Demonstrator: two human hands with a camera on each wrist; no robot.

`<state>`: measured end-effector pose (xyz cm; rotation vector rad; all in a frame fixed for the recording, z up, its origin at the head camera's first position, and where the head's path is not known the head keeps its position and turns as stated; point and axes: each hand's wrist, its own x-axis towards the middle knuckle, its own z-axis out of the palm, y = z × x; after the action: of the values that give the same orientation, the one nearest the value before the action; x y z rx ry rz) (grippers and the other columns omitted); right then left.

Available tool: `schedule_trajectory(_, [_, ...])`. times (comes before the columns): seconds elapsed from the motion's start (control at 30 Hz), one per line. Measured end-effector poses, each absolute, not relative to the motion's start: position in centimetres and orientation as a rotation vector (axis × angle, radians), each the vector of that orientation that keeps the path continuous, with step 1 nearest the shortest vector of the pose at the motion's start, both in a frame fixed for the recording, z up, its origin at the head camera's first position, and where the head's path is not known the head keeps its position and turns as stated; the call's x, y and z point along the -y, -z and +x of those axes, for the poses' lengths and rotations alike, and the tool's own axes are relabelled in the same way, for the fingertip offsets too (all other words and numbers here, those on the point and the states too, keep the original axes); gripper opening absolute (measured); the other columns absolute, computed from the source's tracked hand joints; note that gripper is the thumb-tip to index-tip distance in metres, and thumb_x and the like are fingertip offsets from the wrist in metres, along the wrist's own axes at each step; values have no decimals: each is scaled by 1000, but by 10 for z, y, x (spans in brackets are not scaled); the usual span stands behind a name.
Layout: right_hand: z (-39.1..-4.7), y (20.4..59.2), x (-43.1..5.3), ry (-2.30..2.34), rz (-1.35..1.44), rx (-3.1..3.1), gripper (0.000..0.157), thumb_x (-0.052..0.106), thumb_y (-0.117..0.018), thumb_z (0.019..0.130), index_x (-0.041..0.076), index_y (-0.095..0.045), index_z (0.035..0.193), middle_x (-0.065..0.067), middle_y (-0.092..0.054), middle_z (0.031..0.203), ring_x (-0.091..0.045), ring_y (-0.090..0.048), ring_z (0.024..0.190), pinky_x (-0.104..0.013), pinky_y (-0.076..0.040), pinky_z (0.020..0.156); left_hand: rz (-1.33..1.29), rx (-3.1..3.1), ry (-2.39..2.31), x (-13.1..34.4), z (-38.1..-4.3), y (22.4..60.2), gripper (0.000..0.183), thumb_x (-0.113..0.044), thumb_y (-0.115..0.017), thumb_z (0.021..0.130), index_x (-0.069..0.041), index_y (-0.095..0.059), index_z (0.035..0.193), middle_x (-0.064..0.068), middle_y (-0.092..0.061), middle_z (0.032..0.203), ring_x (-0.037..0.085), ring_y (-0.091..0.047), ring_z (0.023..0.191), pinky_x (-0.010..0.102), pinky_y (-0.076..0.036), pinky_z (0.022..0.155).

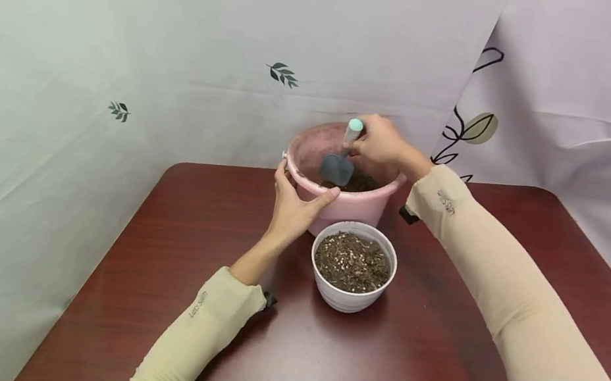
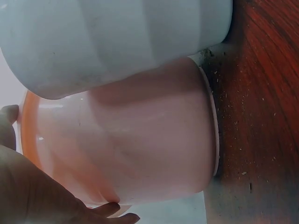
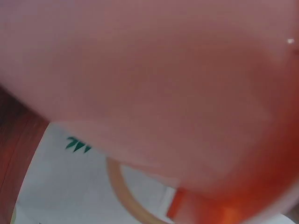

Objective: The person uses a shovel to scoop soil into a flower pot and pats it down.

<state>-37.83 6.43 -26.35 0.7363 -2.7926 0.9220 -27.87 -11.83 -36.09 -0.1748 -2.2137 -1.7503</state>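
A pink bucket with dark soil low inside it stands at the back of the table. My left hand holds its near left side, thumb at the rim; in the left wrist view, fingers curve against the outer wall. Over the bucket's mouth, my right hand grips a small hand trowel by its pale, mint-tipped handle, its dark blade pointing down inside. The bucket's wall fills most of the right wrist view, where that hand is hidden. A white pot of speckled potting mix stands in front.
The dark red table meets a pale, leaf-printed cloth behind the bucket. Soil crumbs lie beside the bucket's base. A tan curved handle hangs by the bucket in the right wrist view.
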Motion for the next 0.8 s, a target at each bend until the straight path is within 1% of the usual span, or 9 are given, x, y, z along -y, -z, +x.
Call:
schedule_trajectory(0.07, [-383,267,-65,-871,781,2800,15,12,-72,91,0,-65,96,-17,-71,92,-31,-68,87,-42,-51,81,-186,2212,1748,118,-278,360,114,-38,-83,77,-8,-6,155,21,-20,155,26,-26,144,38,-26,116])
schedule_trajectory(0.13, [-387,270,-66,-813,806,2815,16,16,-72,92,3,-64,90,-15,-71,86,-28,-67,82,-41,-51,79,-194,2211,1748,117,-278,359,113,-38,-84,77,-8,-7,155,21,-20,155,26,-26,143,39,-26,116])
schedule_trajectory(0.27, [-394,276,-71,-727,789,2859,25,25,-70,94,7,-60,80,-11,-70,75,-23,-64,72,-36,-47,74,-191,2230,1740,116,-278,358,114,-40,-84,77,-10,-7,155,20,-20,155,26,-27,143,39,-26,116])
schedule_trajectory(0.33, [-395,277,-73,-720,776,2899,27,29,-69,95,7,-61,80,-10,-71,72,-23,-66,70,-33,-47,71,-189,2241,1731,115,-278,358,114,-41,-84,77,-10,-8,155,20,-20,155,26,-27,143,39,-25,115])
schedule_trajectory(0.4, [-395,278,-74,-746,775,2912,27,29,-70,94,6,-62,82,-10,-71,73,-26,-69,71,-30,-46,68,-192,2241,1727,115,-278,358,114,-41,-84,77,-10,-8,155,20,-20,156,26,-28,143,39,-25,115])
schedule_trajectory(0.6, [-394,278,-75,-861,824,2936,24,26,-71,93,4,-66,84,-11,-73,74,-30,-72,74,-22,-47,59,-195,2239,1710,117,-277,360,112,-42,-84,77,-10,-10,155,20,-23,155,25,-30,143,37,-27,115])
schedule_trajectory(0.67, [-394,277,-75,-901,845,2937,24,25,-71,93,3,-67,84,-12,-73,74,-29,-72,73,-22,-50,60,-198,2237,1710,117,-278,360,112,-43,-84,76,-11,-11,154,19,-22,156,25,-30,143,38,-27,115])
schedule_trajectory(0.8, [-392,277,-75,-993,879,2924,21,21,-72,92,3,-67,83,-11,-72,75,-24,-72,68,-33,-57,66,-207,2222,1705,117,-278,360,111,-43,-85,76,-11,-12,154,19,-26,154,25,-33,141,42,-30,114])
